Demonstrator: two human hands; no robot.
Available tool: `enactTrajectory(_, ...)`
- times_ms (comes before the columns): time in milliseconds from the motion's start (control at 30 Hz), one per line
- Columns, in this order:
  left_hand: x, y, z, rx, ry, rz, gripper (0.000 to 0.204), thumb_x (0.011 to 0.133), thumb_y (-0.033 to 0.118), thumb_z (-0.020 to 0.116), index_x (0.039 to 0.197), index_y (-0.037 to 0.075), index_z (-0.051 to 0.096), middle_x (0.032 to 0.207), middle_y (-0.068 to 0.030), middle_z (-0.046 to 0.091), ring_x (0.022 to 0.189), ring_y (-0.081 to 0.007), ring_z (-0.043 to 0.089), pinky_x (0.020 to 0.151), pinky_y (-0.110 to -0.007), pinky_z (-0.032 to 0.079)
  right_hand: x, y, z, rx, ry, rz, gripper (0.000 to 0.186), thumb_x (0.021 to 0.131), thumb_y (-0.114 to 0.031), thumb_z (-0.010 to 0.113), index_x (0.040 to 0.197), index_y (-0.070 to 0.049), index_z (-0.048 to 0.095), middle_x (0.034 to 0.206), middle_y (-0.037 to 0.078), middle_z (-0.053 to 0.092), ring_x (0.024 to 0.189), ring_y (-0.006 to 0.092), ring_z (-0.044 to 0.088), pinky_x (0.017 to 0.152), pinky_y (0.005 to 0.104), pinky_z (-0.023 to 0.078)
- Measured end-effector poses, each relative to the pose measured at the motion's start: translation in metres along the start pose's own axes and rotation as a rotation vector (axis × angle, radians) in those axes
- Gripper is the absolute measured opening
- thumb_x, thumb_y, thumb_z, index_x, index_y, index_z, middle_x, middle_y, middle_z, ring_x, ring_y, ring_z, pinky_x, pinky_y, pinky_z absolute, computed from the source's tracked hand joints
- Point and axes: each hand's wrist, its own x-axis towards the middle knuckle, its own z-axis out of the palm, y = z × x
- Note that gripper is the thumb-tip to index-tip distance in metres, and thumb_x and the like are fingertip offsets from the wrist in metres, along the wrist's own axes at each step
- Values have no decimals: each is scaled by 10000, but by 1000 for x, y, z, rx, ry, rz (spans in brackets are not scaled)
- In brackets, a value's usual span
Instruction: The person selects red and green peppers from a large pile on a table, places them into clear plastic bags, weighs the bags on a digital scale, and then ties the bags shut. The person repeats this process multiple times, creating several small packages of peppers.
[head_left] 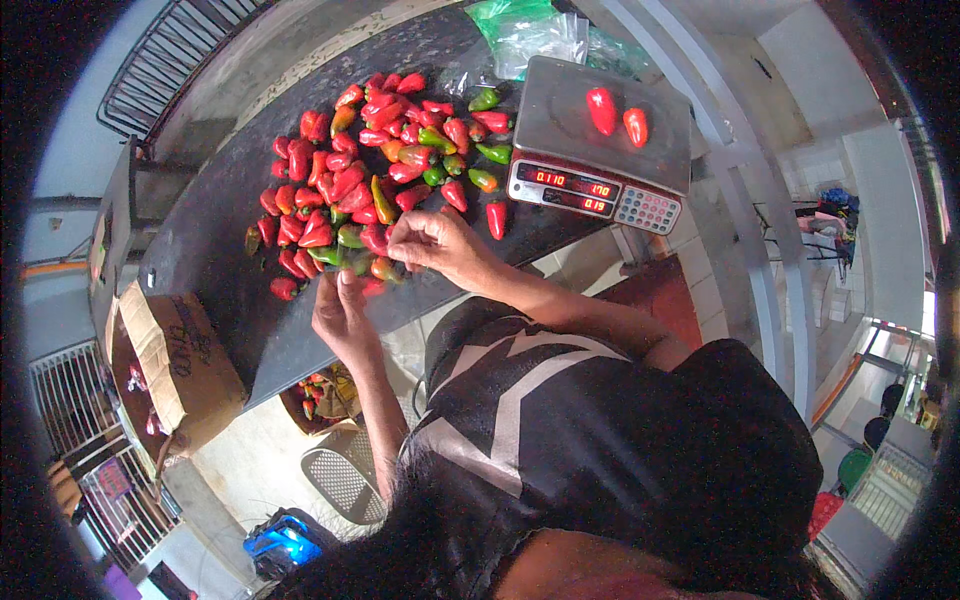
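A pile of red, green and orange-tinged peppers [340, 180] covers the middle of the black table [215, 250]. At the pile's near edge, my right hand [425, 240] pinches what looks like thin clear plastic [365, 270], beside red and green peppers. My left hand [340, 305], lower and to the left, is closed at the other side of this plastic, its thumb raised; the film is too faint to tell its shape. To the right stands a digital scale [560, 120] with lit red displays and two red peppers [602, 110] on its pan.
Green and clear plastic bags [535, 40] lie behind the scale. An open cardboard box [195, 370] stands at the table's left end. Below the table are another box of peppers [315, 400] and a perforated chair [340, 480]. Grey railings [790, 300] run along the right.
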Motion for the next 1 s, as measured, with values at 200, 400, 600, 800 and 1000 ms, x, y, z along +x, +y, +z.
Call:
enactTrajectory(200,0,2,-7,-59,-233,-10,215,920,195,629,1007,-1,623,945,-34,641,891,-96,565,819,-249,443,1,-9,-1,-393,35,-224,231,932,-220,619,902,9,622,737,7,626,681,59,579,583,242,454)
enactTrajectory(400,-5,2,0,-97,-189,-24,230,929,254,626,883,29,610,826,-4,607,756,-73,521,693,-220,403,-1,-10,-6,-290,77,-106,187,928,-191,612,950,-11,659,773,24,648,699,74,586,633,250,470)
enactTrajectory(600,-10,-1,-25,50,-88,-74,299,945,315,599,811,48,610,718,39,527,635,-44,399,577,-202,291,-14,-56,-122,-713,649,-335,148,927,-176,603,928,-37,655,864,44,646,831,142,606,776,283,471)
enactTrajectory(800,-22,-11,-47,64,-95,-73,141,923,166,617,912,27,637,810,9,602,729,-75,513,696,-215,396,-86,-67,-329,-1719,899,10,404,870,-311,632,1230,-134,575,1138,163,618,1148,372,517,997,476,385)
enactTrajectory(1000,-28,-12,-58,20,-150,-151,101,897,89,639,902,-10,624,825,-24,620,746,-85,551,708,-228,444,-92,-37,-384,-1514,852,263,604,820,-363,687,1351,-162,478,1338,201,498,1244,396,447,1033,476,367)
